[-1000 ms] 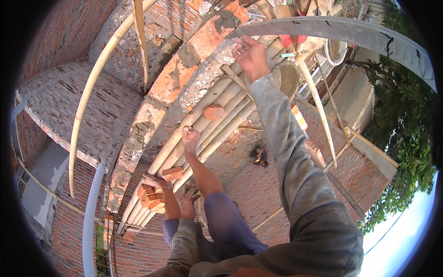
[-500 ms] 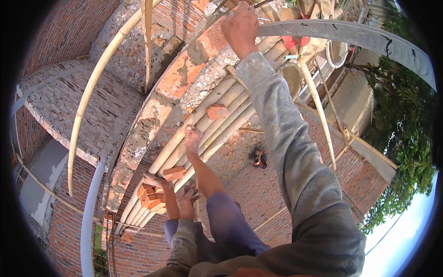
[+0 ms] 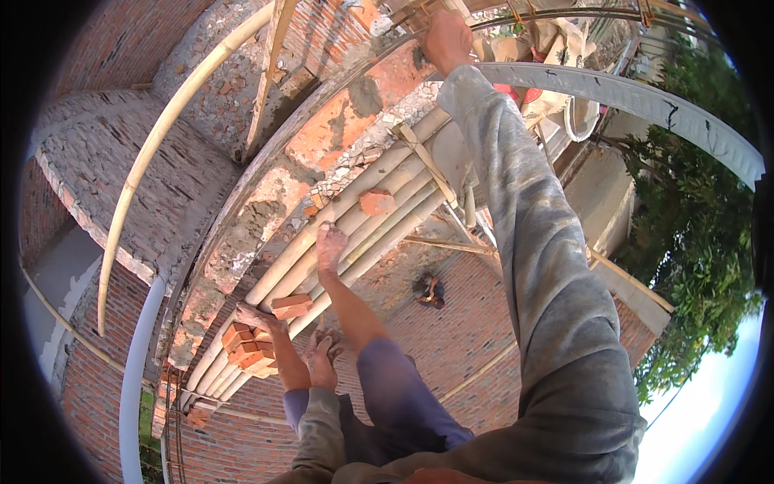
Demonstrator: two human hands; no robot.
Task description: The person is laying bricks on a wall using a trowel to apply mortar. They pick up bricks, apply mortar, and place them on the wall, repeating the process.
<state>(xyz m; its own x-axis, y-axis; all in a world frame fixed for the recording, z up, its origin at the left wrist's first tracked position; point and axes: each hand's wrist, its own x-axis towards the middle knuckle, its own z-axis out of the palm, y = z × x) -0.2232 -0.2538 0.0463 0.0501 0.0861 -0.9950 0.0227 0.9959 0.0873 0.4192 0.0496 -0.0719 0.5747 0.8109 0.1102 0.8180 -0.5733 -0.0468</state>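
My right hand is closed at the top, at the far end of the mortar-smeared brick wall top. A dark metal rod runs behind it, and a long grey bar passes by its wrist; what its fingers grip is hidden. Low near my legs, my left hand has its fingers loosely bent and apart, with nothing seen in it. Beside it are a small stack of orange bricks and a single brick on the bamboo poles. My bare feet stand on these poles.
A broken brick piece lies farther along the poles. Beneath the scaffold, far down, is a person. A curved bamboo pole and a grey pipe rise at the left. A bucket and sacks are at upper right.
My right hand has shifted a little right and down in the view, its grip apparently moved along the wall top. The whole view has swung slightly; my left hand stays low by the bricks.
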